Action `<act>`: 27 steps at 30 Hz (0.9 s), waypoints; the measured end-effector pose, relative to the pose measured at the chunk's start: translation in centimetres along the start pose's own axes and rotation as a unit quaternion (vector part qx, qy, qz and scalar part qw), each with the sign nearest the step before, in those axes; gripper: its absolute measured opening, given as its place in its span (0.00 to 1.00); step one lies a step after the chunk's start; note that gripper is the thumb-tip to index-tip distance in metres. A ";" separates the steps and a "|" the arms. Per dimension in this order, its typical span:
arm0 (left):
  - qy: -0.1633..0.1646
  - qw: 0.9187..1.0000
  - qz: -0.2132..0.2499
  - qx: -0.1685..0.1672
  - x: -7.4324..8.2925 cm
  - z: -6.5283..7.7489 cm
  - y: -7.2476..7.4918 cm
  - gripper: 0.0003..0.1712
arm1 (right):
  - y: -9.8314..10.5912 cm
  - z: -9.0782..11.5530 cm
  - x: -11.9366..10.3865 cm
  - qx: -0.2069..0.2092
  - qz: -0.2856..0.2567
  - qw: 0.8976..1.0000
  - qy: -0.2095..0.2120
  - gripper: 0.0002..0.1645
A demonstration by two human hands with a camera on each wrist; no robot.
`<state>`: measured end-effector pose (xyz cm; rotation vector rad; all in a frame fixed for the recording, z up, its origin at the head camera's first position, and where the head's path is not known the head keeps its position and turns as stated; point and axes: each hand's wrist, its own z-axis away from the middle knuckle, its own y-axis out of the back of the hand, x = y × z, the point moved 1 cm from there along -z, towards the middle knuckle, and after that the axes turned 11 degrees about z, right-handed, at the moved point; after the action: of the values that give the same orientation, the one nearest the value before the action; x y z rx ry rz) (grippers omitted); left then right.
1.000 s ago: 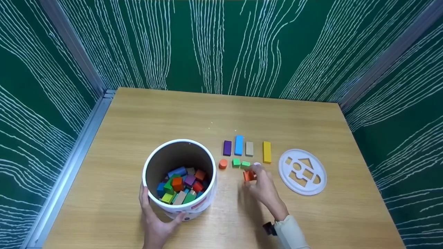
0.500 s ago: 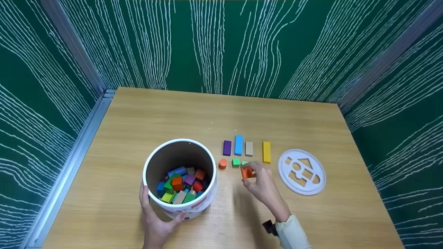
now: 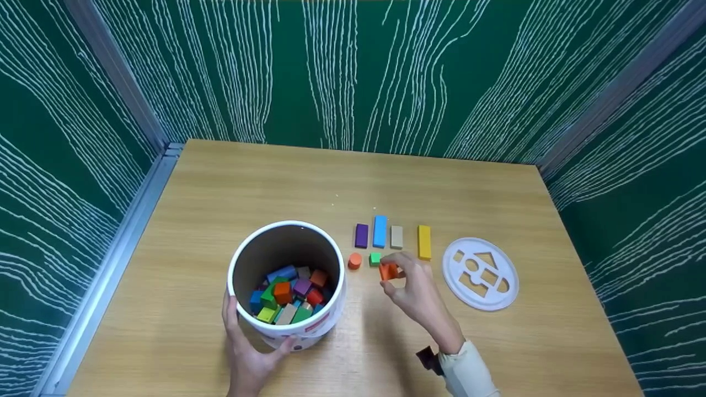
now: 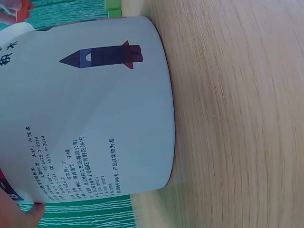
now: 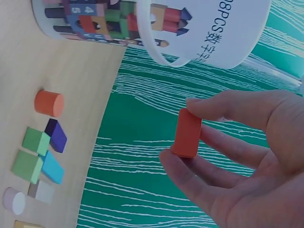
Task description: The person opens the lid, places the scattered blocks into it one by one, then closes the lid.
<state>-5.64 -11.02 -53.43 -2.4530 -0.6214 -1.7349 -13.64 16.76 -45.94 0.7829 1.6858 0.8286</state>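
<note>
Held pieces and container at a tabletop. The right hand [image 3: 419,289] pinches an orange block [image 5: 187,133] between thumb and fingertips, above the table [image 3: 265,182], to the right of the bucket. In the right wrist view, the block presents a smooth, narrow oblong face of even colour, with softly rounded corners and a left edge flaring slightly at its lower end; its far side is hidden.

The left hand [image 3: 248,353] grips the near left side of a white cylindrical bucket [image 4: 104,99], thumb and fingers spread around the outer wall. The bucket stands upright and open, its wall printed with a dark rocket and lines of small text; mixed coloured blocks [image 3: 289,295] lie inside.

Right of the bucket, an orange cylinder [image 3: 354,261] and a green cube [image 3: 375,259] stand apart on the wood. Behind them lie purple [image 3: 361,236], blue [image 3: 380,231], grey [image 3: 396,237] and yellow [image 3: 424,242] bars. Farther right, a white disc [image 3: 491,302] bears cut-out shapes.
</note>
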 end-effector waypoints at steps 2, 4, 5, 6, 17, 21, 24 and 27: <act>-0.004 1.000 0.000 0.000 -0.2 0.0 0.0 0.67 | 0.1 -0.1 -0.3 0.002 0.003 1.000 0.006 0.21; -0.011 1.000 0.003 -0.001 -0.3 0.1 0.0 0.67 | 0.3 -0.2 -0.5 0.005 0.008 1.000 0.012 0.21; -0.014 1.000 0.003 0.000 -0.4 0.1 0.0 0.67 | 0.3 -0.2 -0.6 0.006 0.010 1.000 0.016 0.21; -0.015 1.000 0.002 0.000 -0.4 0.1 0.0 0.67 | 0.4 -0.2 -0.8 0.007 0.012 1.000 0.018 0.20; -0.007 1.000 -0.002 0.001 -0.4 0.1 0.0 0.67 | 0.8 -0.3 -1.6 0.031 0.020 0.998 0.052 0.20; -0.004 1.000 -0.002 0.000 -0.3 0.1 0.0 0.66 | 1.0 -0.3 -1.9 0.030 0.027 0.998 0.052 0.20; -0.002 1.000 -0.004 -0.001 -0.3 0.1 0.0 0.66 | 1.2 -0.3 -2.2 0.028 0.032 0.998 0.050 0.20; 0.006 1.000 -0.008 0.000 -0.3 0.1 0.0 0.66 | 1.4 -0.3 -2.5 0.027 0.035 0.998 0.051 0.22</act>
<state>-5.63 -11.09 -53.70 -2.4437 -0.6407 -1.7535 -13.22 15.46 -43.42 0.8534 1.7860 0.8862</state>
